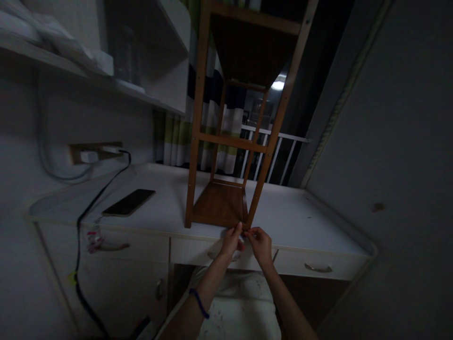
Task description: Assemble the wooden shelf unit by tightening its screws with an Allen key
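A brown wooden shelf rack (230, 140) stands upright on the white desk, its lowest board close to the desk's front edge. At the foot of the rack's front right leg, my left hand (231, 242) is closed, with the thumb up near the lower rail. A small red and whitish thing (241, 243) shows under its fingers, too dim to name. My right hand (261, 244) is just right of the same leg, thumb and fingers pinched together. What lies between those fingertips is too small to make out.
On the desk (283, 222) a dark phone (129, 202) lies at the left. A black cable (102, 189) runs from the wall socket (95, 152) over the desk edge. Drawer handles (318, 268) line the front. A white wall shelf (152, 52) hangs upper left; curtains (173, 137) and a window are behind.
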`<state>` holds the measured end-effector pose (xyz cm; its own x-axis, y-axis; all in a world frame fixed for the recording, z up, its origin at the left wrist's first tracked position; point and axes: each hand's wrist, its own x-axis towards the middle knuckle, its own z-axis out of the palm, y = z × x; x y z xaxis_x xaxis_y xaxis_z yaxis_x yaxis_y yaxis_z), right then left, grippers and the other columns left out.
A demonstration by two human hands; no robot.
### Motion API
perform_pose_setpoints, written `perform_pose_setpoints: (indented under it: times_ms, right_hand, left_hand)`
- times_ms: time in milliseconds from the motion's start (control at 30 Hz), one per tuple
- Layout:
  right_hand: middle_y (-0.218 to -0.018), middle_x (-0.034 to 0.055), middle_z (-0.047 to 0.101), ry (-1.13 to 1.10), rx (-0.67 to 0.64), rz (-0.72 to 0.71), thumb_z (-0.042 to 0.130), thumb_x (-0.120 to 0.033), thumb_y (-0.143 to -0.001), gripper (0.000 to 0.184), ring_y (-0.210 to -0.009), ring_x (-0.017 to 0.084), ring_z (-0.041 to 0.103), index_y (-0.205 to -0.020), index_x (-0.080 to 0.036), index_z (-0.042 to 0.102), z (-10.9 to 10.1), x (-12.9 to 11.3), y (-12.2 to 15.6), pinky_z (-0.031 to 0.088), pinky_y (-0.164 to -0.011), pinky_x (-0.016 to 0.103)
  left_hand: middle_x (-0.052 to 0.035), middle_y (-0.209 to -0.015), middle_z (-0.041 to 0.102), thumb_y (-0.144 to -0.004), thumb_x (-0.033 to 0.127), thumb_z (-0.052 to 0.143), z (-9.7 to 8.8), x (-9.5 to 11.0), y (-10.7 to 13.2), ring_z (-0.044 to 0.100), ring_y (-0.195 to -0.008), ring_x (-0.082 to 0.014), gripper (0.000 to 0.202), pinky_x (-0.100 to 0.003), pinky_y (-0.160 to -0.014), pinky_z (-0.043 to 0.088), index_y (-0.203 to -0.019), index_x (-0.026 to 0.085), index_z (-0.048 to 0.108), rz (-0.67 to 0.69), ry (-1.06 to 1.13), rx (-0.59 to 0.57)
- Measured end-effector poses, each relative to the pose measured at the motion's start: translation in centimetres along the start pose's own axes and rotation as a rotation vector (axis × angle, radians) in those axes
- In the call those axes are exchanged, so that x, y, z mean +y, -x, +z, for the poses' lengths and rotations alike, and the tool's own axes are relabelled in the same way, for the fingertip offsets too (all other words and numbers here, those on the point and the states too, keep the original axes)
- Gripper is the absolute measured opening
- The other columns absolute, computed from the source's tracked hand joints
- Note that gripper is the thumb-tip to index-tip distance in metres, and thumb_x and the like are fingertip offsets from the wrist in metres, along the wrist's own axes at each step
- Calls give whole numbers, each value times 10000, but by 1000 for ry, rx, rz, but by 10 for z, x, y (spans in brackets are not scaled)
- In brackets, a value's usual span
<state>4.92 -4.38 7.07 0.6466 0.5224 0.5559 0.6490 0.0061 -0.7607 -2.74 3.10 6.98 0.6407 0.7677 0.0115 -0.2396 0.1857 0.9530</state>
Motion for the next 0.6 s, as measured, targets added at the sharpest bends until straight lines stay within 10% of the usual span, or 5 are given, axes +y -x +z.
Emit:
perform_pose_setpoints:
  times_ms: [600]
  right_hand:
    - [-631,20,611,-28,-17,5,584,-443,-655,296,-564,132,540,-704,-153,612,-5,9,5,403,-548,226]
  left_hand:
    - [-41,-660,623,-669,589,506,1,5,5,472,-317,-74,468,-202,-336,386,-751,129,511,-42,6,13]
